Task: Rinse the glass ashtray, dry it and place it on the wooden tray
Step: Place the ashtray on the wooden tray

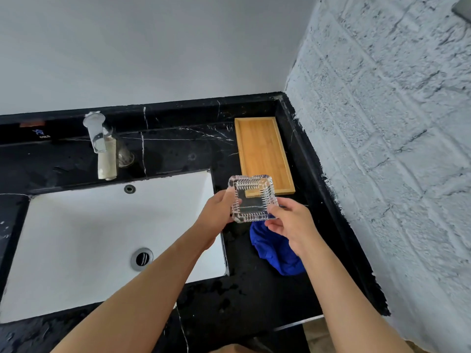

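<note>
Gripped at opposite edges by left hand (219,210) and right hand (293,220), the glass ashtray (252,198) is held just before the wooden tray (263,154), above a blue cloth (275,253).

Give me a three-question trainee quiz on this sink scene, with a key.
1. True or false: the glass ashtray already rests on the wooden tray.
2. Which holds the ashtray? A) left hand only B) right hand only C) both hands
3. Fill in: the blue cloth lies on the black counter, to the ____ of the white sink.

Key:
1. False; it is held in the air, in front of the tray's near end.
2. C
3. right
</note>
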